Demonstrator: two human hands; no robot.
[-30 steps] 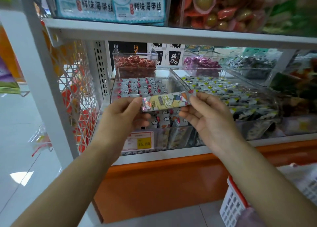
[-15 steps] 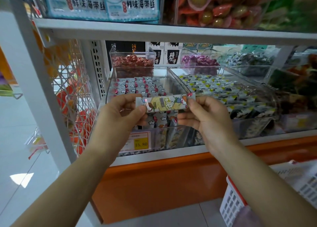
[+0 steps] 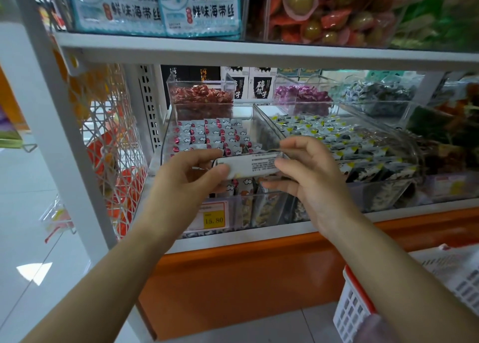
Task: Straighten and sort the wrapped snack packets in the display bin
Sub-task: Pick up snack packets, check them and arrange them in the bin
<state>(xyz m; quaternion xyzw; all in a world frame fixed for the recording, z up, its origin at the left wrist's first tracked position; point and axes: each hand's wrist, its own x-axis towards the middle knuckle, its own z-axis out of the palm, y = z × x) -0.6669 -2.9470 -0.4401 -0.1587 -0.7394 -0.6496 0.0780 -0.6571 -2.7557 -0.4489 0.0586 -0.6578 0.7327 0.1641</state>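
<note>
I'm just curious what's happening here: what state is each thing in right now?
Packet: held over the bin, printed back showing.
Left hand: pinches the packet's left end.
Right hand: pinches its right end.
Bin: open on top, partly filled.
Rows of packets: lying tidy inside the bin.
Price tag: on the bin's front, reading 15.80.

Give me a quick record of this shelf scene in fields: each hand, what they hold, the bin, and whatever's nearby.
Left hand: pinches the packet's left end
Right hand: pinches the packet's right end
Packet: held about level over the bin's front part, white side with small print facing the camera
Bin: clear plastic, grey packets in rows at the back, more standing on edge at the front
Price tag: yellow, reads 15.80, on the bin's front
Basket: white with a red rim, lower right, below the shelf
</note>
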